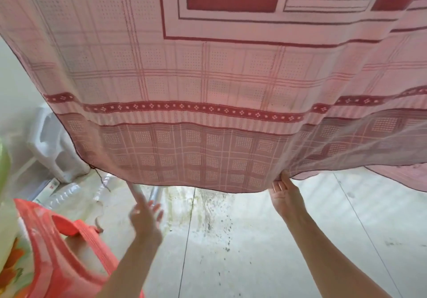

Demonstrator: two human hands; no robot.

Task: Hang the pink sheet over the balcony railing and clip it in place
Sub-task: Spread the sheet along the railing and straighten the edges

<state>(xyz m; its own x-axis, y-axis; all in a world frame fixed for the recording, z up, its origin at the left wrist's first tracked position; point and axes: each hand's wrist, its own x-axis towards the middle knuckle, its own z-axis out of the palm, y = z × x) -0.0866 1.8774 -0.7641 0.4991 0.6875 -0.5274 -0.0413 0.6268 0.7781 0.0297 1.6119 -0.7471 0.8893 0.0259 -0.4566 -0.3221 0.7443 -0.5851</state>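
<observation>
The pink sheet [208, 78], checked and banded in dark red, is hung across the whole upper view, its dark-hemmed lower edge left above the stained tiled floor [242, 240]. An orange mesh bag [57, 251] is seen at lower left, with a white plastic chair [53, 150] behind it by the wall. The hem is touched from below by the right hand [283, 193], its fingers straight and raised. The left hand [144, 214] is blurred, held just beneath the hem with fingers spread wide, nothing gripped.
</observation>
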